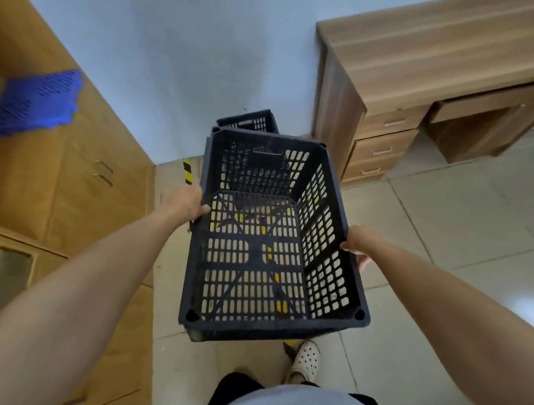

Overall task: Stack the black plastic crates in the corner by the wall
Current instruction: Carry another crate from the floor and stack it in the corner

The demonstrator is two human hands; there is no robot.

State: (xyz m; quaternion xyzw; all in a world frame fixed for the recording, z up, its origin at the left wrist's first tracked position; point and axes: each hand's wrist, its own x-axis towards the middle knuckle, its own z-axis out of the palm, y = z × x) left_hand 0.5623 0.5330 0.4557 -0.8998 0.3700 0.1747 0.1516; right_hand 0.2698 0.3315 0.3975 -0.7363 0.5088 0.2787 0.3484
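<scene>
I carry a black perforated plastic crate point(271, 244) in front of me, off the floor and empty. My left hand point(183, 203) grips its left rim, thumb over the edge. My right hand point(360, 243) grips the right rim. Beyond the held crate, another black crate point(248, 121) stands on the floor against the pale wall; only its far rim shows.
A wooden cabinet point(77, 179) runs along the left, with a blue slatted plastic piece point(34, 102) on top. A wooden desk with drawers point(398, 94) stands right of the far crate. Yellow-black tape point(187, 171) marks the tiled floor. My white shoe point(305, 360) is below the crate.
</scene>
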